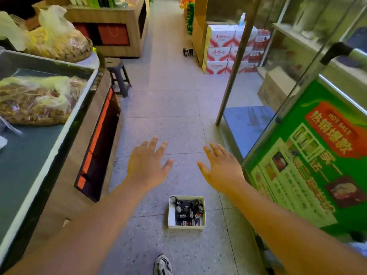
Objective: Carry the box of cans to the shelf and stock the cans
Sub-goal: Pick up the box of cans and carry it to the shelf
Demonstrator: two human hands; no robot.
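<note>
**Materials and finishes in the aisle**

The box (186, 226) is matt white cardboard holding glossy black metal cans (187, 210). The floor (168, 100) is speckled, smooth stone tile. The display stand (111, 20) shows wood grain; the poster (309, 155) is glossy green print.

Grocery shop: stacked drink cartons (220, 49), produce counter (49, 108), green "HOT SALE" poster (309, 155).

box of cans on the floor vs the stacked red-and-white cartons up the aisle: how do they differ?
The box of cans is open-topped, showing dark cans lying jumbled; the stacked cartons are closed. The box sits alone on the floor below both empty hands; the cartons are stacked in columns farther up the aisle. The box is plain, the cartons printed red. Both are pale cardboard.
</note>
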